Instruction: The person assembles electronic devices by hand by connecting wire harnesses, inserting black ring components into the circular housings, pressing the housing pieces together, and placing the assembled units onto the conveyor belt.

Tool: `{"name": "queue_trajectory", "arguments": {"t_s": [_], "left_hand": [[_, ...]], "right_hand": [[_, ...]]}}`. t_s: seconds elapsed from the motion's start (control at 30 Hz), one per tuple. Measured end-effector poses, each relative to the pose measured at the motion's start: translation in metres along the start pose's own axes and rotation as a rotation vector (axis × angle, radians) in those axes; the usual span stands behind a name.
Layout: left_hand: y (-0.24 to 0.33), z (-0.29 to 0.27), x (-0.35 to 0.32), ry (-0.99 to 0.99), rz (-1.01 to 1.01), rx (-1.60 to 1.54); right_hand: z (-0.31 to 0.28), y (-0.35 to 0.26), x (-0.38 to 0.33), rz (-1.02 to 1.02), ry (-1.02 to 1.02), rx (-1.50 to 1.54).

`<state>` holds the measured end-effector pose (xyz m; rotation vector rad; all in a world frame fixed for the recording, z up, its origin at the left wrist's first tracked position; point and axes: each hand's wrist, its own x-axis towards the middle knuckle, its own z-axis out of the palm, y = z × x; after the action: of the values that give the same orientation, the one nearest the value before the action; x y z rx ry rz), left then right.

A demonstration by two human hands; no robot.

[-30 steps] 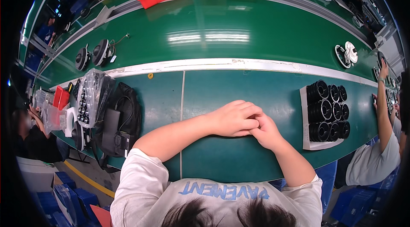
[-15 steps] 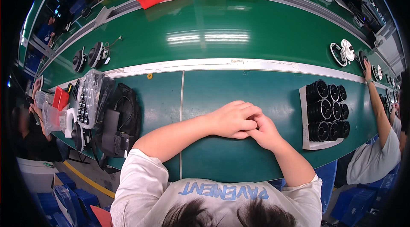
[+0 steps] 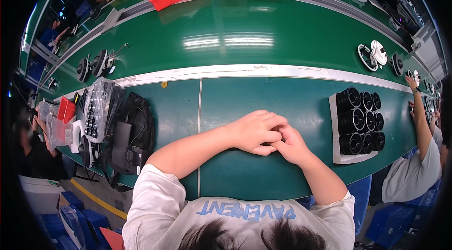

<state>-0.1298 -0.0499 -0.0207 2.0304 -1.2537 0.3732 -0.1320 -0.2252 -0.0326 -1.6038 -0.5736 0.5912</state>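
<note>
In front of my chest, my left hand (image 3: 258, 132) and my right hand (image 3: 293, 146) are clasped over the green table (image 3: 226, 174). The left fingers are bent and lie over those of the right, which are curled and partly hidden beneath. No object shows between the hands. Off to the right of them, and apart, a white tray (image 3: 335, 130) holds several black ring-shaped parts (image 3: 356, 120) in rows.
A black bag (image 3: 141, 113) and bagged parts (image 3: 96, 109) lie at the left. Beyond a white rail (image 3: 254, 70) runs a green conveyor belt (image 3: 226, 19) bearing black discs (image 3: 100, 63) and white round parts (image 3: 378, 52). A co-worker's arm (image 3: 422, 118) reaches in at the right.
My hands have hardly moved. The parts on the belt have shifted slightly to the left. At the right, the co-worker's hand has come off a black disc and moved nearer.
</note>
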Motion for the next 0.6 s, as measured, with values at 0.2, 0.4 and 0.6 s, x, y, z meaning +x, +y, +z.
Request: {"name": "queue_trajectory", "arguments": {"t_s": [0.2, 0.4, 0.6], "left_hand": [[-0.0004, 0.0019, -0.0004, -0.005, -0.012, 0.005], [-0.0002, 0.0025, -0.0013, -0.015, -0.012, 0.032], [0.0005, 0.0026, -0.0007, -0.018, -0.030, 0.033]], "right_hand": [[-0.0010, -0.0013, -0.0007, 0.011, -0.001, -0.025], [-0.0002, -0.0043, -0.0003, 0.040, -0.002, 0.045], [0.0001, -0.0027, -0.0003, 0.019, -0.003, 0.032]]}}
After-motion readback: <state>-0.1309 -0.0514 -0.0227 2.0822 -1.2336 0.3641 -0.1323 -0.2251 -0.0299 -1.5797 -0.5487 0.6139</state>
